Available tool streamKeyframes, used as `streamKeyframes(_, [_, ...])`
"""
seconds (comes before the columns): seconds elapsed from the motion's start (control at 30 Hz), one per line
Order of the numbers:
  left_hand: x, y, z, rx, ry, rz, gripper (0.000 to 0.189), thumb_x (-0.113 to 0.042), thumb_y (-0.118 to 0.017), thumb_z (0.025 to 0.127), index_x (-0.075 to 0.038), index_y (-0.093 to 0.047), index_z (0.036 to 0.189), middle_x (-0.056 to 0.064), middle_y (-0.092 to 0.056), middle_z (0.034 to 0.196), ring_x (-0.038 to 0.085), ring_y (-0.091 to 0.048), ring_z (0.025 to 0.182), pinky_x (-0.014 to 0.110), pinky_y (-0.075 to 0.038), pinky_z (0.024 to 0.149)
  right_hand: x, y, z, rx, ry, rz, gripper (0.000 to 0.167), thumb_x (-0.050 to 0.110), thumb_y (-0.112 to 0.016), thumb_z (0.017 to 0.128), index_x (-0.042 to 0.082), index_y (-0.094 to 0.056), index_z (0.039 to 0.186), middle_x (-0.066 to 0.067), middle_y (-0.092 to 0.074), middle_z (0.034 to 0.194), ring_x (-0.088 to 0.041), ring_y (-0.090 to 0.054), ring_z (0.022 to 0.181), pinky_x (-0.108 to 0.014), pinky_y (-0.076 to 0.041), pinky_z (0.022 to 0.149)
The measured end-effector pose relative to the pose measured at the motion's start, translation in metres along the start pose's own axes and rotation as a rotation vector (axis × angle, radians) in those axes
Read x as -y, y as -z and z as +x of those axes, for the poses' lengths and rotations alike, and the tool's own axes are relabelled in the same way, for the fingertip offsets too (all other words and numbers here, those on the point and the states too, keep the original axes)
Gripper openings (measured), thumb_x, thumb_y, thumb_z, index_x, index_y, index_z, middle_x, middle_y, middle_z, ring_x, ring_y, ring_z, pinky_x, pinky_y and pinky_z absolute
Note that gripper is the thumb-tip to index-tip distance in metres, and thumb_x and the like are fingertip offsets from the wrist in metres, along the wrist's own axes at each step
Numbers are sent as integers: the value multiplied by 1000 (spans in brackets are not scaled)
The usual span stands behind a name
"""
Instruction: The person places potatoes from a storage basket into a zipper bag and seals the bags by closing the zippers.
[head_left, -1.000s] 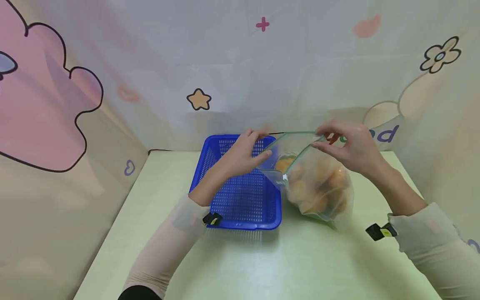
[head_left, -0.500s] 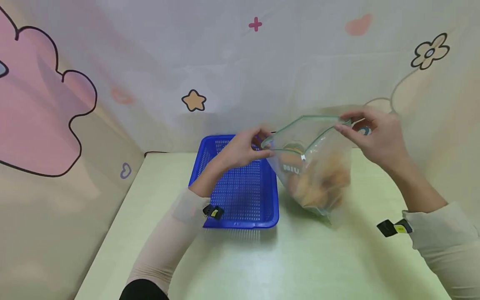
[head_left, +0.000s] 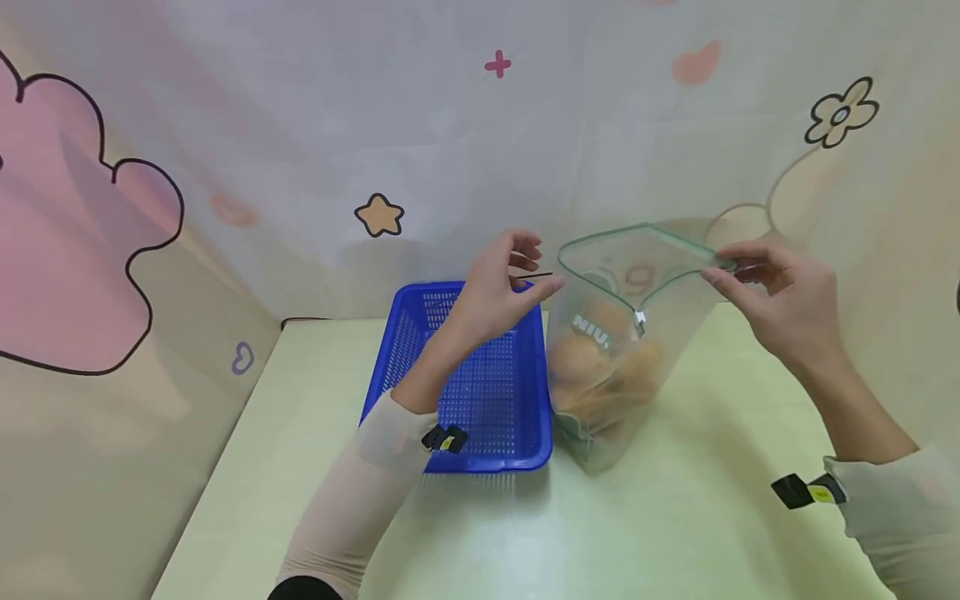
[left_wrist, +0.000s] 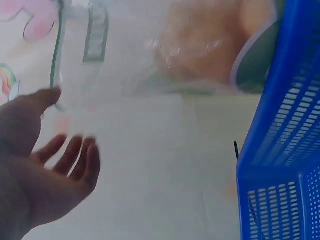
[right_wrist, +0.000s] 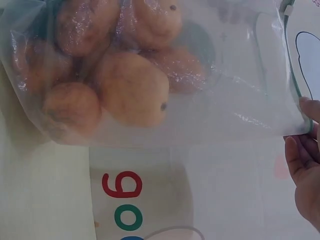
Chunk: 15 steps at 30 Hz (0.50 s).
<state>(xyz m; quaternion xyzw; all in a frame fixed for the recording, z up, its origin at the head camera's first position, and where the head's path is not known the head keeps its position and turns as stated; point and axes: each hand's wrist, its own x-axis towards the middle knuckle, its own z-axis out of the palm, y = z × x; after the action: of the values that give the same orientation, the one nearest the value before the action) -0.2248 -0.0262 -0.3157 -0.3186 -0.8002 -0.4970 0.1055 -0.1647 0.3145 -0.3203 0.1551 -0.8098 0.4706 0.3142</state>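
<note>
A translucent zip bag [head_left: 678,312] with a green-edged mouth holds several round orange fruits [right_wrist: 132,90]; the mouth gapes and a white slider [head_left: 640,322] shows at its front. My right hand [head_left: 795,304] pinches the bag's upper right corner between thumb and fingers. My left hand [head_left: 498,287] is at the other end of the mouth, fingers loosely bent with nothing in them. In the left wrist view its thumb tip lies right by the bag's green edge. The bag hangs tilted, its lower end close over the table beside the basket.
A blue perforated plastic basket [head_left: 542,454] stands on the pale green table [head_left: 637,533], left of the bag and under the left forearm. Behind the table hangs a printed backdrop [head_left: 450,125] with cartoon shapes.
The left fingers have come off the bag's mouth. My right hand has moved right with its corner, the mouth has spread wider, and the bag's lower end has swung left toward the basket.
</note>
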Motion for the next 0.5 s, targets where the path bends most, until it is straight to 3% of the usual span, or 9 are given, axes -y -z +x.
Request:
streamKeyframes(0.1, [-16,-15,-16,-129,-131,87,32,-24,-79,98,-4,-60,115,7,-61,107,18,-61,99,33,-58,82,0,0,-1,7,-5,40,29,-14,-79,86,-13,-72,114,3,-71,96,-8,-67,80,-10,-55,74])
streamKeyframes(0.17, [-32,-27,-27,-140,-219,176,32,-30,-81,96,-7,-61,103,3,-60,97,15,-59,89,25,-54,74,1,-1,0,15,-4,68,30,-16,-78,85,-14,-70,114,2,-72,95,-9,-68,79,-11,-56,73])
streamKeyframes(0.23, [-45,-37,-36,-101,-285,285,37,-40,-84,92,-11,-62,98,-1,-62,92,12,-60,82,19,-49,68,2,-3,1,24,13,86,32,-18,-78,84,-16,-69,114,1,-72,95,-9,-68,79,-12,-56,74])
streamKeyframes(0.33, [-58,-49,-43,-40,-317,427,41,-50,-84,90,-15,-64,97,-6,-62,91,7,-59,77,13,-43,62,2,-5,4,48,46,91,37,-21,-78,82,-16,-67,117,-1,-73,98,-9,-68,80,-12,-56,75])
streamKeyframes(0.43, [-60,-58,-43,-39,-330,507,27,-40,-78,95,-16,-65,96,-7,-62,91,6,-59,76,14,-42,58,0,-4,10,93,73,100,45,-21,-77,82,-13,-64,125,-5,-71,103,-10,-68,85,-12,-55,77])
streamKeyframes(0.5, [-60,-61,-43,-49,-332,516,15,-30,-74,97,-17,-66,95,-8,-63,90,6,-58,76,14,-42,58,-4,-3,18,127,48,135,44,-16,-73,89,-9,-63,131,-6,-71,107,-11,-68,90,-13,-55,81])
